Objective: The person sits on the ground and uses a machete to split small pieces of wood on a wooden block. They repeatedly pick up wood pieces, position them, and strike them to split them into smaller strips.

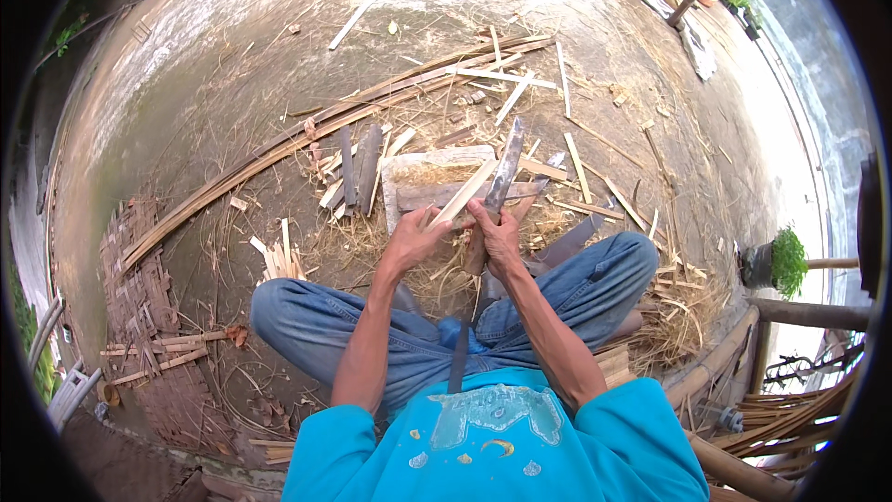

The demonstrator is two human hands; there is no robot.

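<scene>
Step in hand, as we judge it: trimming a pale strip (467, 193) with a long knife (506, 167). We find the strip between the hands, slanting up over the block (389, 200), its far end beside the blade; we cannot tell whether they touch.

Grip: the left hand (414, 236) is closed on the strip's near end, pinched between thumb and fingers. The right hand (500, 234) is wrapped about the knife near the base of the blade, thumb laid along it, tip pointing away from us.

Next move, we reckon, calls for a steady strip, a shallow blade angle and left fingers clear of the edge. Shavings (683, 323) lie by the right knee (624, 265).
</scene>
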